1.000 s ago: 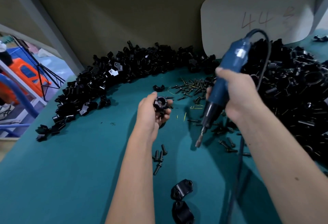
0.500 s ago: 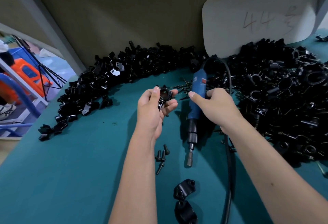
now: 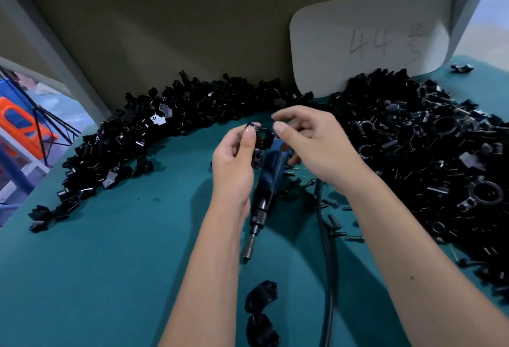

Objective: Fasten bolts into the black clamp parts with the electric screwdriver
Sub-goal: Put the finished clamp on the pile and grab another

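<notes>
Teal cloth covers the table (image 3: 110, 278) where we work, seen from our head camera looking down at both hands.

A second ago our right hand (image 3: 311, 151) held the screwdriver (image 3: 268, 178) up in the air. Now the tool lies on the cloth between our forearms, released. Our right hand has come up beside the left, its fingers loosely curled and gripping nothing that we can make out; index and thumb reach toward the clamp (image 3: 260, 140). This suggests one driving pass is over and we are now adjusting or checking the part by hand before the next bolt.

Our left hand (image 3: 237, 165) holds the clamp raised above the table, thumb and fingers pinched round its ring. It sits just above the screwdriver's blue rear end, between the two hands.

The screwdriver's long axis runs near to far, slightly slanted. Its metal bit points toward us and a little left; its blue body points away toward the piles. Its black cable (image 3: 327, 264) trails toward us along our right forearm.

Loose bolts (image 3: 334, 222) lie scattered on the cloth beside the cable. Heaps of black parts (image 3: 440, 154) curve along the table's far and right sides. Two more clamp pieces (image 3: 261, 297) lie near the bottom edge. A white board (image 3: 369, 35) marked 44 leans against the wall behind.
</notes>
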Demonstrator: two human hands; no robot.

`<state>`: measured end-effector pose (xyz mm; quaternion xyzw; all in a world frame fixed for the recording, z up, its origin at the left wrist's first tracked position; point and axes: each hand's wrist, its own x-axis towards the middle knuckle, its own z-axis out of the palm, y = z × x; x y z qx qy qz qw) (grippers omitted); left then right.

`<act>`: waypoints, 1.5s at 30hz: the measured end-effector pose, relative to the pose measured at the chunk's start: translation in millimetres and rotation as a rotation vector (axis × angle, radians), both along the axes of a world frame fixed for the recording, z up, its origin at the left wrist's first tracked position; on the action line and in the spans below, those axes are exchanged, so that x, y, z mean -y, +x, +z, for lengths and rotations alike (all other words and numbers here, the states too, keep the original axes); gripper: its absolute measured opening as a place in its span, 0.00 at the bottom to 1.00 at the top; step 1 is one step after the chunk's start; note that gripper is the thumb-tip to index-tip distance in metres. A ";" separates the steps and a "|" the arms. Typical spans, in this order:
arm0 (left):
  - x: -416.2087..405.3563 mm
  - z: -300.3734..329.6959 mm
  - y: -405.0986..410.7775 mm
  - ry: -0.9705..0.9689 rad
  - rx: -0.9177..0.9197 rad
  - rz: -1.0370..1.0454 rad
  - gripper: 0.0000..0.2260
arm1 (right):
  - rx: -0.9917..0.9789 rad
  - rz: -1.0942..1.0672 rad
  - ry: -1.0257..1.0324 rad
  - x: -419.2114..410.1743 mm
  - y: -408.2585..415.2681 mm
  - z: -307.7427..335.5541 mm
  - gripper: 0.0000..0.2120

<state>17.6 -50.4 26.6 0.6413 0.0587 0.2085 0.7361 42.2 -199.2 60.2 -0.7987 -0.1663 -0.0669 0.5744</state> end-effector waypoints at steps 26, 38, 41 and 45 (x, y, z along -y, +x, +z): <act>162.3 35.9 59.8 0.742 0.098 -0.322 0.15 | -0.239 -0.484 -0.626 205.2 131.1 72.2 0.06; 197.1 30.3 121.7 0.805 -0.028 -0.266 0.13 | -0.381 -0.310 -1.144 212.5 202.5 3.8 0.35; 202.9 24.5 124.8 0.788 -0.043 -0.279 0.12 | -0.264 -0.241 -1.165 208.7 202.1 7.1 0.23; 203.7 21.4 122.2 0.759 -0.058 -0.283 0.12 | -0.260 -0.170 -1.175 208.1 199.1 13.4 0.14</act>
